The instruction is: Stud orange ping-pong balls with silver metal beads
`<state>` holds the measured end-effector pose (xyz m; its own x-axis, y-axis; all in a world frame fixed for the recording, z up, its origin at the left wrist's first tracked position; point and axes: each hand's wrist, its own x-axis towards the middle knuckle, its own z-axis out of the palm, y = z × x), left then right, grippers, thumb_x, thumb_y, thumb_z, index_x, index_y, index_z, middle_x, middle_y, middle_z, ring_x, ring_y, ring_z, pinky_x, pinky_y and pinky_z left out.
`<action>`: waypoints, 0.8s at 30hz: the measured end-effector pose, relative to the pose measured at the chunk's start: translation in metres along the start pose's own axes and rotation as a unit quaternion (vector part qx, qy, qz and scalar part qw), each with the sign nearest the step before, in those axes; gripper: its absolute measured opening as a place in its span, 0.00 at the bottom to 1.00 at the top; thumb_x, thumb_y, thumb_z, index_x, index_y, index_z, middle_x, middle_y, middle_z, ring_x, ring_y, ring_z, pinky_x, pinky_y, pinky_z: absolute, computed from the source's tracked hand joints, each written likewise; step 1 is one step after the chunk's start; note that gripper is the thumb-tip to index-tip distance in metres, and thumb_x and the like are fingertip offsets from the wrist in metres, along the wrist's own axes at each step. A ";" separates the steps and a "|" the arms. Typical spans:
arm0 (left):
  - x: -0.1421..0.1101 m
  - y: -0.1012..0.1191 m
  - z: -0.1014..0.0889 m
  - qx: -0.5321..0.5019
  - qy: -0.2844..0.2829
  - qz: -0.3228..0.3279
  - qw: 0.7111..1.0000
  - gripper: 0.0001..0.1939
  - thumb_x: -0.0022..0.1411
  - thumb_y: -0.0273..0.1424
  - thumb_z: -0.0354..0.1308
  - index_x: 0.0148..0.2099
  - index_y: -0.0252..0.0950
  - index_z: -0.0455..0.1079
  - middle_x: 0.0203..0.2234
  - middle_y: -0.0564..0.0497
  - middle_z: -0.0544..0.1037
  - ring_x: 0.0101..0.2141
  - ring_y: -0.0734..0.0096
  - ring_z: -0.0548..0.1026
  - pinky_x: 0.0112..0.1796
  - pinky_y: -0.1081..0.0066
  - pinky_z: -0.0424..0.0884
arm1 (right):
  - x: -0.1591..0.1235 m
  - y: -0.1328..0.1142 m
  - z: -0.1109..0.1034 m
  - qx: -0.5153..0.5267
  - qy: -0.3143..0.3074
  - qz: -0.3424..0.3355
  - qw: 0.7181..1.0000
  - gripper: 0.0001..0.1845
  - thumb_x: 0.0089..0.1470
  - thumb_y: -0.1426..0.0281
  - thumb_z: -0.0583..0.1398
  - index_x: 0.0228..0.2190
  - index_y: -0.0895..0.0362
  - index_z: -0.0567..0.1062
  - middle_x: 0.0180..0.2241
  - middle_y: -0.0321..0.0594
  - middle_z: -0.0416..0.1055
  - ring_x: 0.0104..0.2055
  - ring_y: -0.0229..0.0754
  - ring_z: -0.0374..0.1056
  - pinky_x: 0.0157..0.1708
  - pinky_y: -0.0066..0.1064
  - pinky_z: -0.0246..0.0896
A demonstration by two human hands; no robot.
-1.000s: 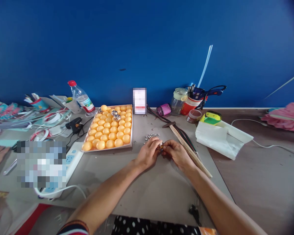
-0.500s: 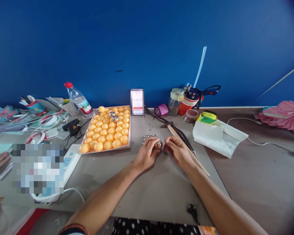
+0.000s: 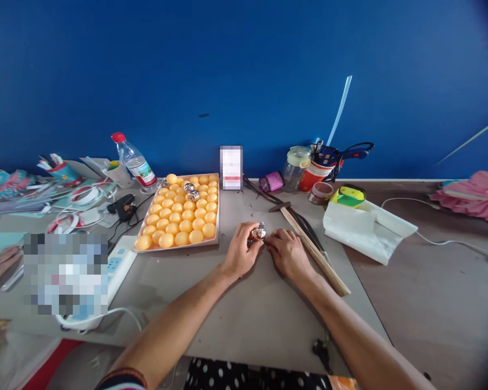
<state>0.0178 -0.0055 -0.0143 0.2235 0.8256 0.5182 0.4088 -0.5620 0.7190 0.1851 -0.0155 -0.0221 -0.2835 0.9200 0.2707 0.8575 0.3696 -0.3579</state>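
Note:
My left hand point(image 3: 242, 249) is closed around a shiny silver ball point(image 3: 259, 232), held just above the grey table mat point(image 3: 236, 325). Close beside the ball on its right is my right hand point(image 3: 288, 251), palm down with fingers bent and fingertips together. Whatever those fingertips hold, if anything, is too small or hidden to name. To the left stands a shallow box point(image 3: 218, 216) filled with rows of orange balls point(image 3: 181, 239). On top of them lie a few silver-covered balls point(image 3: 193, 195).
Wooden strips point(image 3: 315, 252) lie right of my right hand, near a white tray point(image 3: 402, 225) with paper. A glass jar point(image 3: 296, 170) and red cup point(image 3: 314, 176) stand behind. At left are a power strip point(image 3: 122, 262), a bottle point(image 3: 136, 165) and another person's hand point(image 3: 2, 265).
My right hand has turned palm down and come nearer the ball. The ball has turned or tilted in my left hand, and the small silver beads beside it are now mostly hidden.

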 end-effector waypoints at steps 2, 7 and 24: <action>0.000 0.000 0.000 0.001 0.000 -0.005 1.000 0.20 0.56 0.22 0.55 0.51 0.36 0.61 0.44 0.44 0.69 0.46 0.65 0.68 0.48 0.62 0.66 | 0.000 -0.001 -0.003 -0.007 -0.005 0.015 1.000 0.10 0.54 0.72 0.56 0.34 0.53 0.77 0.35 0.42 0.71 0.38 0.45 0.63 0.37 0.34 0.52; 0.001 0.000 -0.001 0.001 0.000 -0.007 1.000 0.20 0.55 0.21 0.56 0.51 0.35 0.61 0.44 0.44 0.70 0.46 0.64 0.69 0.47 0.62 0.66 | 0.001 0.001 -0.002 0.034 -0.008 0.031 0.999 0.09 0.52 0.74 0.54 0.28 0.56 0.74 0.30 0.41 0.70 0.34 0.41 0.65 0.35 0.32 0.52; -0.001 -0.002 0.000 -0.010 -0.028 -0.003 1.000 0.22 0.55 0.21 0.55 0.52 0.36 0.60 0.46 0.43 0.68 0.48 0.62 0.67 0.49 0.59 0.65 | 0.004 -0.019 -0.015 0.594 0.034 0.203 0.778 0.09 0.45 0.64 0.61 0.24 0.57 0.70 0.14 0.29 0.62 0.17 0.32 0.56 0.21 0.26 0.51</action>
<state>0.0169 -0.0051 -0.0170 0.2698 0.8305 0.4874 0.3928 -0.5570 0.7317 0.1742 -0.0207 -0.0007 -0.0342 0.9983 -0.0471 -0.1423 -0.0515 -0.9885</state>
